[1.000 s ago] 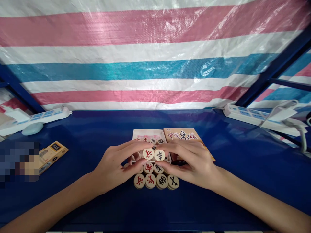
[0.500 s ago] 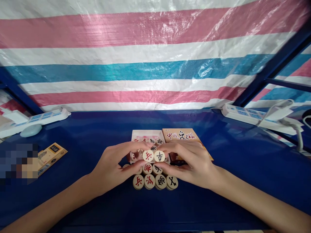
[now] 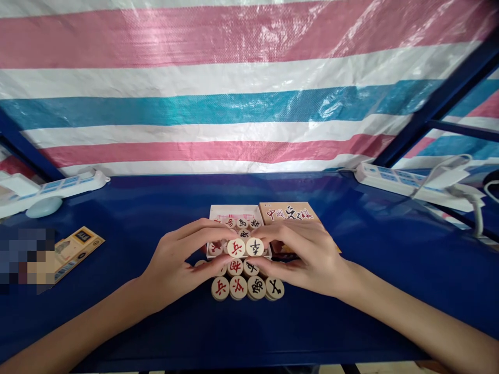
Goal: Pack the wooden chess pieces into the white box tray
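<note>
Between its thumb and fingers my left hand (image 3: 183,254) pinches a round Chinese chess piece with a red character (image 3: 236,248). My right hand (image 3: 300,254) grips a piece with a black character (image 3: 254,246), side by side with the red one. Both are held over the near edge of an open white box (image 3: 237,209), where several more pieces lie. In front of the box stand stacks of pieces in rows, among them a red-marked piece (image 3: 220,286) and a black-marked piece (image 3: 275,287). My fingers hide part of the back row.
The printed box lid (image 3: 288,210) lies right of the white box on the blue table (image 3: 175,337). Power strips (image 3: 74,184) with plugs sit at the back left and back right. A yellowish printed card (image 3: 80,246) and a pale mouse-like object (image 3: 44,206) are at the left.
The view has shifted slightly, so everything sits a little higher and further left. Both hands keep hold of the same two pieces in nearly the same place over the box.
</note>
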### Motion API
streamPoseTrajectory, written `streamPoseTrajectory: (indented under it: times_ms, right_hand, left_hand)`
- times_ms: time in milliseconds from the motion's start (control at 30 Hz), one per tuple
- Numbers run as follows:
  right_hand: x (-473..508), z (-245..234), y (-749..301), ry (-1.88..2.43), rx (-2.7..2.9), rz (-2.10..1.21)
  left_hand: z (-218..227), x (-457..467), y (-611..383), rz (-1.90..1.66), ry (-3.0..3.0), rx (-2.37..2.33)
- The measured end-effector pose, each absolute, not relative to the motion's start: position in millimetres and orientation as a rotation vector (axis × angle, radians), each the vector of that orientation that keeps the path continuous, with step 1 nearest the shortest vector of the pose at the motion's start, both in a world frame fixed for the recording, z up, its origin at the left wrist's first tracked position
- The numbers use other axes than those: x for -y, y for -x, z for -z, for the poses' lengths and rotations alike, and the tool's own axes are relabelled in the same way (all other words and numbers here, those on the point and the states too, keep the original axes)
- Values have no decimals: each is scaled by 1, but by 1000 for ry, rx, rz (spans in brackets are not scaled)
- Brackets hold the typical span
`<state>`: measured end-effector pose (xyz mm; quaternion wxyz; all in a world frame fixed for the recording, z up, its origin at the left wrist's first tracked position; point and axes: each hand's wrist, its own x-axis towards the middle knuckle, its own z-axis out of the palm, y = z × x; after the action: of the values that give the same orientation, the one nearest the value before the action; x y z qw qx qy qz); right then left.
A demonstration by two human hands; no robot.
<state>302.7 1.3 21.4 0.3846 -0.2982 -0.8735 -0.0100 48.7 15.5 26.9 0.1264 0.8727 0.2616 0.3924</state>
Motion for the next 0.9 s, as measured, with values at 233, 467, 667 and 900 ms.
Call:
streamPoseTrajectory:
  times_ms: [233, 467, 667, 900]
  right_hand:
    - [-2, -24, -303, 751, 2266, 4]
    - [-2, -23, -306, 763, 2263, 17]
    - [-3, -23, -305, 765, 2258, -29]
    - [-2, -22, -305, 754, 2246, 12]
  left_hand:
    - [-25, -14, -47, -1147, -2536, -760]
    - [-24, -14, -47, -1142, -2530, -757]
    - [-22, -15, -46, -1133, -2508, -746]
    - [-24, -16, -47, -1138, -2522, -725]
